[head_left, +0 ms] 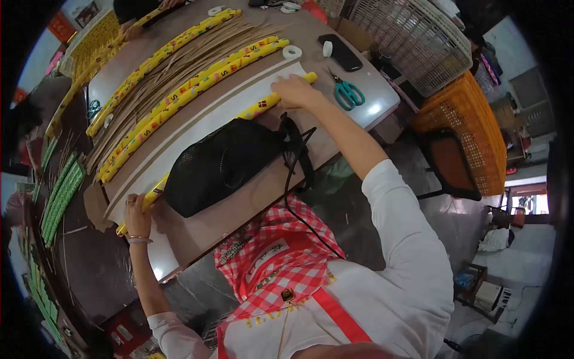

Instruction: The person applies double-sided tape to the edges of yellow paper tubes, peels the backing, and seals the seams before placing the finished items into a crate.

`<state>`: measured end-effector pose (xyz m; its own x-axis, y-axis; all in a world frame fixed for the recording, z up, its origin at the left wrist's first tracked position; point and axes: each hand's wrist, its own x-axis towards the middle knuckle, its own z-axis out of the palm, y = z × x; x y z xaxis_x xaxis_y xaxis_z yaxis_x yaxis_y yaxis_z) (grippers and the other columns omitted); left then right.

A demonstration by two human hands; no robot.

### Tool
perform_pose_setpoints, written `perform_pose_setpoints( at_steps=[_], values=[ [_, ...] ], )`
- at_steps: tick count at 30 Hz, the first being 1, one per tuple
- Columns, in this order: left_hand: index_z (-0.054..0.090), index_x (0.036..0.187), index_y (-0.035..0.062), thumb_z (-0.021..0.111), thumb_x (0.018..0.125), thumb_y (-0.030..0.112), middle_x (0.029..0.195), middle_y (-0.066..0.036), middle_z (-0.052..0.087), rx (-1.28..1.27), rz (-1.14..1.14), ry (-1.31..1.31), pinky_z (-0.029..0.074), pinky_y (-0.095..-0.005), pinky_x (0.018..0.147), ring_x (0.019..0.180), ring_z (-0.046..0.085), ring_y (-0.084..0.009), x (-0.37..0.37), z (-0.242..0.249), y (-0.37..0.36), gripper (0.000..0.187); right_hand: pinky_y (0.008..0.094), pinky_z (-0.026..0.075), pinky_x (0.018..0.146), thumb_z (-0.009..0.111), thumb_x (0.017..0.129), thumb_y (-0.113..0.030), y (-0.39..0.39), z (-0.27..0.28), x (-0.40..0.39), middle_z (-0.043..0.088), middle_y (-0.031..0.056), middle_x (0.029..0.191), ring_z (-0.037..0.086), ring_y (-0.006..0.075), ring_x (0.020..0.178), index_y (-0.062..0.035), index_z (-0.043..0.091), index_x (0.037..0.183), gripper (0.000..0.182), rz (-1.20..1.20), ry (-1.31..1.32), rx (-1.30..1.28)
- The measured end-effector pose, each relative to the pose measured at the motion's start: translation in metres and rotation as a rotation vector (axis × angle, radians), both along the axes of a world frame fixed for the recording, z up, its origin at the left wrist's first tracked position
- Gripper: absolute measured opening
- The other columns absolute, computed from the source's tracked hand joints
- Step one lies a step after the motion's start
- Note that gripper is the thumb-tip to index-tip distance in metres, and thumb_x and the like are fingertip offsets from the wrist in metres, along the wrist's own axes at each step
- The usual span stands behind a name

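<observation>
A yellow patterned roll (257, 108) lies slantwise across the table on a long white sheet (209, 122). My left hand (138, 216) is closed round its lower left end. Near its upper right end, my right hand (294, 92) has its fingers wrapped over the roll. A black mesh bag (224, 164) with a strap and a cord lies between my hands and my body, hiding the roll's middle part. Beyond the sheet lie more yellow patterned rolls (194, 94) and a bundle of thin brown sticks (179, 67).
Teal-handled scissors (348, 94), a black phone (341, 52) and a tape roll (292, 52) lie at the table's right. Green patterned rolls (61, 194) are at the left. Wicker baskets (412, 45) and an orange crate (466, 131) stand right. Another person's hand (170, 4) shows at the top.
</observation>
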<state>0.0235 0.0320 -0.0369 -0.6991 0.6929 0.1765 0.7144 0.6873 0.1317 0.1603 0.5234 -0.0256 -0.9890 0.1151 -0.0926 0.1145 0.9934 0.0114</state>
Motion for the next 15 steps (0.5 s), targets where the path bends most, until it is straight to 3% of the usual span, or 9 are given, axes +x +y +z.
perform_pose_setpoints(
  at_steps=[5,11,15],
  values=[
    [0.054,0.108,0.0055,0.064,0.069,0.006,0.099,-0.014,0.052,0.028,-0.003,-0.058,0.042,-0.0408,0.078,0.091,0.051,-0.0329,0.001,0.002,-0.004,0.04,0.0441,0.041,0.085,0.068,0.07,-0.022,-0.006,0.006,0.004,0.05,0.016,0.107,0.052,0.0365,0.096,-0.0055,0.053,0.099,0.037,-0.045,-0.019,-0.013],
    [0.042,0.122,0.0103,0.067,0.066,0.005,0.106,-0.016,0.05,-0.067,0.053,-0.177,0.042,-0.0407,0.082,0.099,0.048,-0.0342,-0.007,0.005,-0.001,0.061,0.0412,0.045,0.078,0.07,0.067,-0.024,0.007,0.019,-0.004,0.051,0.0147,0.099,0.054,0.0334,0.092,-0.0064,0.053,0.099,0.04,0.032,-0.101,-0.03],
    [0.051,0.104,0.0064,0.07,0.062,0.008,0.103,-0.016,0.049,-0.121,-0.033,-0.093,0.042,-0.0405,0.08,0.095,0.048,-0.0347,-0.015,0.019,0.009,0.046,0.041,0.045,0.069,0.069,0.064,-0.025,0.013,0.024,-0.015,0.056,0.0122,0.089,0.056,0.0321,0.085,-0.0089,0.055,0.086,0.031,0.115,-0.155,0.042]
  ],
)
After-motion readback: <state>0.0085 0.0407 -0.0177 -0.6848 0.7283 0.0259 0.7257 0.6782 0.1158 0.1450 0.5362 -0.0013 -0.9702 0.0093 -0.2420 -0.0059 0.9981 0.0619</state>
